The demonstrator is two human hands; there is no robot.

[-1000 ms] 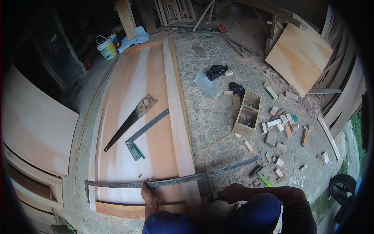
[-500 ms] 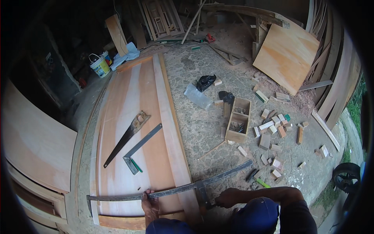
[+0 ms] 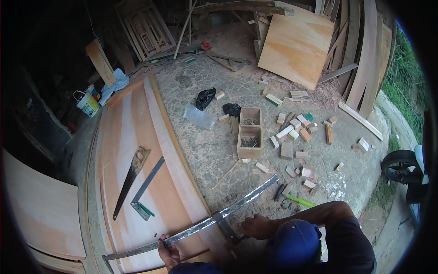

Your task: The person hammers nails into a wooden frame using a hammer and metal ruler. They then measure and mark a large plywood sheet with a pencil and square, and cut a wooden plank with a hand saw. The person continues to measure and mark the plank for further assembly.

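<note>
A long metal bar clamp (image 3: 191, 231) lies across the near end of a wooden door panel (image 3: 157, 178), its far part reaching past the panel's right edge over the floor. My left hand (image 3: 169, 254) is closed around the bar, thumb on top. At the sliding jaw (image 3: 226, 229), my right hand (image 3: 255, 227) has its fingers curled at the screw end; the handle itself is mostly hidden. On the panel rest a handsaw (image 3: 132, 180) with a wooden grip and a try square (image 3: 149, 185).
Right of the panel are a two-part wooden box (image 3: 251, 153) of nails, scattered wood blocks (image 3: 299, 130) and a green-handled hammer (image 3: 296, 199). A plywood square (image 3: 296, 50) leans at the back. Another panel (image 3: 41, 201) lies left; a wheel (image 3: 401, 165) stands right.
The view has swung right, so the scene sits further left. Both hands stay at the same parts of the clamp, the right at the screw end. The bar looks tilted more steeply.
</note>
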